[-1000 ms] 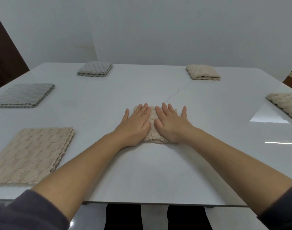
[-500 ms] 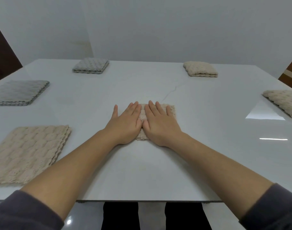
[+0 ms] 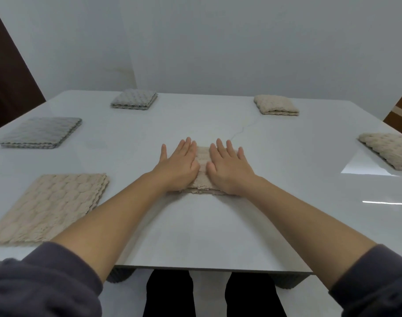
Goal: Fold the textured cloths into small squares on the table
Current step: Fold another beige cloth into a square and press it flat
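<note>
left hand (image 3: 179, 167), right hand (image 3: 228, 171) parted on cloth (image 3: 202, 179)

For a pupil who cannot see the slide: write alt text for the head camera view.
A left hand and right hand press flat on a folded beige cloth on a white table. Around it lie three more beige cloths and two grey cloths.

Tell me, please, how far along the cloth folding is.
Done: the far grey square, far beige square and, seemingly, the right-edge beige cloth. In hand: left hand and right hand press the centre beige cloth flat. Remaining: the larger grey cloth and large beige cloth at left.
</note>
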`<state>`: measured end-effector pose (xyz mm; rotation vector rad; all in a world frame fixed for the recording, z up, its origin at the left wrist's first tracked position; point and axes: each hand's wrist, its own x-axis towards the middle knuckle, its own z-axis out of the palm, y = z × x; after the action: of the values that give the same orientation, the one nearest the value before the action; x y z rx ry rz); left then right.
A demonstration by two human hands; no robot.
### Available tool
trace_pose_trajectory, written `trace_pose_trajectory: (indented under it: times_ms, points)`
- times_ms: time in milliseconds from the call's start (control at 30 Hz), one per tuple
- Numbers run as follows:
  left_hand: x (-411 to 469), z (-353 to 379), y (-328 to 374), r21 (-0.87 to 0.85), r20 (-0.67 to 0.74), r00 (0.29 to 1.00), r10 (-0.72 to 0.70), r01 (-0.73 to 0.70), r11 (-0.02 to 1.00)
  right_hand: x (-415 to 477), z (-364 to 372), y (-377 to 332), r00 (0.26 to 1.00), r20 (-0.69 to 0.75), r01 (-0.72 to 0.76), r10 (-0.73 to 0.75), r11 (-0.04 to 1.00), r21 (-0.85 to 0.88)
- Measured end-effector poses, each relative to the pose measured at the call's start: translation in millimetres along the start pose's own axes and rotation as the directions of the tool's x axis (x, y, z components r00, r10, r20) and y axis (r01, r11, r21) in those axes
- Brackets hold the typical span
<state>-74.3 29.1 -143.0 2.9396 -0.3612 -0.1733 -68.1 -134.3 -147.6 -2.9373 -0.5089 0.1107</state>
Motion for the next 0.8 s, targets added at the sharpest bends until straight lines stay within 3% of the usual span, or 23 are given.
trace_pose_trajectory:
  times_ms: [133,367,600,800]
  points:
    - [-0.8,9.8,12.7,-0.013,-0.012,0.998,0.057,-0.057,0.998,-4.6,8.2,7.4,1.0,0.01,-0.03,0.03,1.0,-0.001]
    - [1.9,23.2,10.8,0.024,-0.042,0.999,0.033,-0.032,0.999,-3.6,15.3,8.8,0.999,-0.016,-0.033,0.033,0.999,0.022]
    - [-7.6,15.0,6.1,-0.266,-0.115,0.984,-0.134,0.1,0.959,-13.0,-1.3,15.4,0.995,-0.055,-0.071,0.087,0.966,0.249]
    - [-25.1,20.9,35.2,-0.232,-0.12,0.992,-0.03,0.001,0.973,-30.3,3.5,21.5,0.995,-0.024,-0.09,0.097,0.972,0.217]
